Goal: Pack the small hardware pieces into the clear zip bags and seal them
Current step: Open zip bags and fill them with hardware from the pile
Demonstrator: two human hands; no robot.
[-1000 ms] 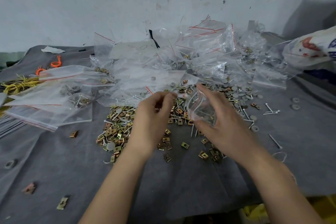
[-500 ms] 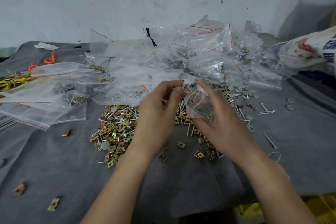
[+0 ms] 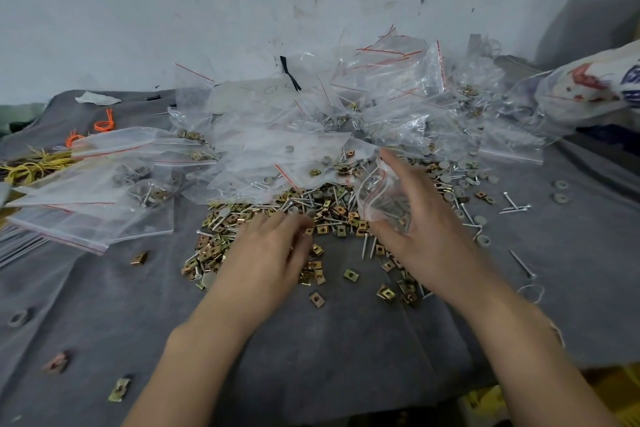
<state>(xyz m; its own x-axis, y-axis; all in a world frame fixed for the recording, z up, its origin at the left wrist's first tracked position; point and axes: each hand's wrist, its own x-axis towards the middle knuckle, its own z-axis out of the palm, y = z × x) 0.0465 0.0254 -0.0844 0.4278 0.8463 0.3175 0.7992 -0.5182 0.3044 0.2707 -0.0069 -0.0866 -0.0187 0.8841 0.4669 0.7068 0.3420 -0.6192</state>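
Clear zip bag [image 3: 375,199] gripped by right hand [image 3: 433,229]; left hand [image 3: 263,253] (grip blurred) touches clips [image 3: 337,210].

A wrinkled grey felt cloth [image 3: 311,357] covers your work surface. At its middle lies a heap of brass-coloured square metal clips [image 3: 332,210] mixed with thin silver nails [image 3: 365,247]. Behind that heap you have a mound of small clear plastic zip bags with red seal lines [image 3: 277,135]. Left of the heap, larger flat clear bags [image 3: 86,204] lie overlapping, with a tangle of yellow bands [image 3: 31,166] and orange rubber bands [image 3: 104,125] beyond them. Right of the heap lie round grey washers [image 3: 561,198] and more nails. Nearer you, left of the heap, a stray brass clip [image 3: 119,388] lies well apart.
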